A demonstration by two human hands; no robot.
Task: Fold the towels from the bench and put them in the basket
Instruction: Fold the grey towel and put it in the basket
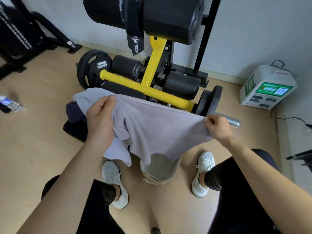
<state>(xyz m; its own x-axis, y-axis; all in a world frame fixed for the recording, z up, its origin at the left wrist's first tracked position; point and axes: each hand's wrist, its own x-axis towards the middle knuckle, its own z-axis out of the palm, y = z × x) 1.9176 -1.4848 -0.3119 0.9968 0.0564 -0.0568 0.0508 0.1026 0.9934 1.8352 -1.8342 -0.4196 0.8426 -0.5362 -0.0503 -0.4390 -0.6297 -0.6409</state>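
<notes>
A pale lilac towel (158,130) hangs stretched between my hands above the floor. My left hand (99,120) grips a bunched part of its top edge. My right hand (219,126) pinches the opposite top corner. More of the towel trails back over the black bench pad (74,130), where a dark navy cloth (73,112) also lies. Under the hanging towel, between my feet, stands a beige fabric basket (158,171), its top mostly hidden by the towel.
A yellow and black gym machine (152,75) with weight plates and a steel bar end (233,121) stands right behind the towel. A water bottle (10,103) lies on the wooden floor at left. A white box (268,86) with a cable sits at right.
</notes>
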